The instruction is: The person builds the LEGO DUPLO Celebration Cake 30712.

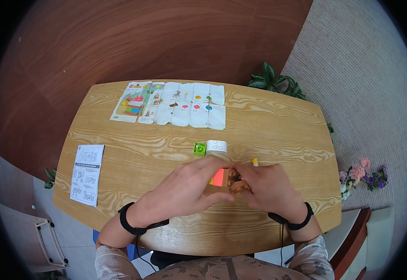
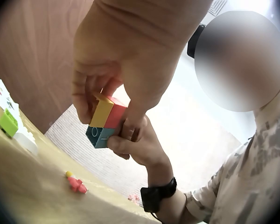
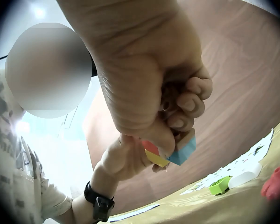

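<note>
A small stack of toy bricks is between the two hands, with red [image 1: 219, 178] and yellow [image 2: 101, 113] bricks over a blue brick [image 2: 100, 136] that carries white marks. My left hand [image 1: 189, 184] grips the stack from the left, its fingers and thumb about the red and yellow bricks. From the other side my right hand [image 1: 272, 187] holds a brown toy piece [image 1: 237, 182] against the stack's end. Curled fingers hide much of that piece in the right wrist view. There, the right thumb lies along the blue brick.
Beyond the hands, a green brick [image 1: 199, 149] and a white brick [image 1: 216, 146] stand on the wooden table [image 1: 278, 130]. A small pink figure with a yellow top [image 2: 77, 183] lies near the right hand. Picture sheets [image 1: 189, 105] lie at the back, a printed leaflet [image 1: 86, 175] at left.
</note>
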A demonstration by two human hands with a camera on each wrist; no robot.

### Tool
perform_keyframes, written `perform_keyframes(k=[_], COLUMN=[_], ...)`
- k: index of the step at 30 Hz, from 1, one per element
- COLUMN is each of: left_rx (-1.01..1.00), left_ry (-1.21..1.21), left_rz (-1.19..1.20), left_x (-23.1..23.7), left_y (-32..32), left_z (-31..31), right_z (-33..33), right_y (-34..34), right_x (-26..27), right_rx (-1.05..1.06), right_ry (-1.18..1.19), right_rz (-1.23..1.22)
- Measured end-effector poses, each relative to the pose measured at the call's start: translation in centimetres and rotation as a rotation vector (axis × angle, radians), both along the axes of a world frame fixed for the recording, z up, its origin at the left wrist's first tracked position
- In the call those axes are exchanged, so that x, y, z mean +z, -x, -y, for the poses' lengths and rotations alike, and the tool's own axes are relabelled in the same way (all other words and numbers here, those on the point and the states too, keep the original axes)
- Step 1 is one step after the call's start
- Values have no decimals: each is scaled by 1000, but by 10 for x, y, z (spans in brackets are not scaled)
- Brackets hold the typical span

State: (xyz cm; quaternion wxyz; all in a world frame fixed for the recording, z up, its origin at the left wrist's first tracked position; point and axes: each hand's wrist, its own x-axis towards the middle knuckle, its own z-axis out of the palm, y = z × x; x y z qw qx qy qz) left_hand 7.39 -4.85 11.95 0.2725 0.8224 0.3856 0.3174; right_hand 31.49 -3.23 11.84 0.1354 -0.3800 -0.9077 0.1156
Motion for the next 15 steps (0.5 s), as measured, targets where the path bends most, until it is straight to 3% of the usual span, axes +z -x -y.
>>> perform_keyframes(k=[7,10,15], left_rx=[-10,42,95], left_ry=[-3,6,74], left_rz=[51,85,-25], left_x=[2,0,-1], left_y=[4,4,7], left_z=[-4,-5,-7], right_z=[-1,-4,-20], right_y=[-2,-4,-22], right_x=[-1,8,-10], right_rx=[2,-73,-95], right_ry=[-55,37,74], right_rz=[-56,-18,327])
